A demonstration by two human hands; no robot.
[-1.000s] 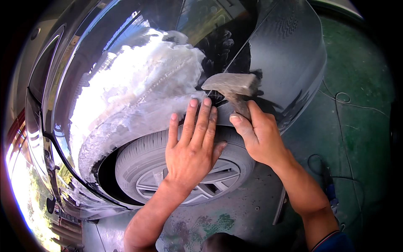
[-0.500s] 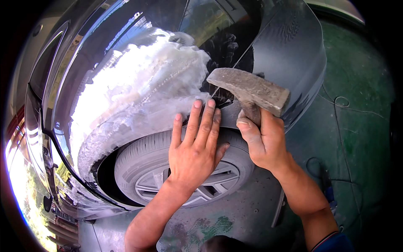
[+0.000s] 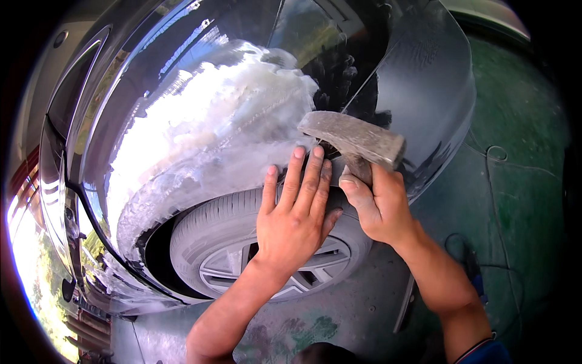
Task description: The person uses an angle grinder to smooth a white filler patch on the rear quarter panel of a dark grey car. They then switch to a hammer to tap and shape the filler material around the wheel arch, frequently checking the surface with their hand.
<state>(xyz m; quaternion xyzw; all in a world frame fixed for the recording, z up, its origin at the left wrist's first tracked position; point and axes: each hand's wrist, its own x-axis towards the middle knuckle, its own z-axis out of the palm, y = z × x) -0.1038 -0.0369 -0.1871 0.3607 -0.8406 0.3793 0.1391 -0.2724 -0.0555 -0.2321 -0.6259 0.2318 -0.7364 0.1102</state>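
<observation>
My right hand [image 3: 381, 206] grips a hammer [image 3: 354, 134] by its handle, close under the worn metal head. The head is raised in front of the car panel, its narrower end just above my left fingertips. My left hand [image 3: 294, 212] lies flat with fingers stretched out, the tips on the lower edge of the panel over the wheel arch. Whitish, sanded-looking filler [image 3: 212, 115] covers a wide patch of the dark car body [image 3: 345, 36]. Below the arch, the tyre [image 3: 188, 242] and spoked wheel sit partly behind my left hand and forearm.
On the green floor [image 3: 515, 121] at the right runs a thin cable [image 3: 494, 194], near a blue-ended tool [image 3: 477, 282] beside my right forearm. A long thin bar [image 3: 403, 306] lies below the wheel. A grey bumper [image 3: 424, 91] curves out at the upper right.
The hammer head has come down slightly and a little left, nearer my left fingertips. The car and my left hand appear shifted slightly right in the picture; the hand stays on the arch edge.
</observation>
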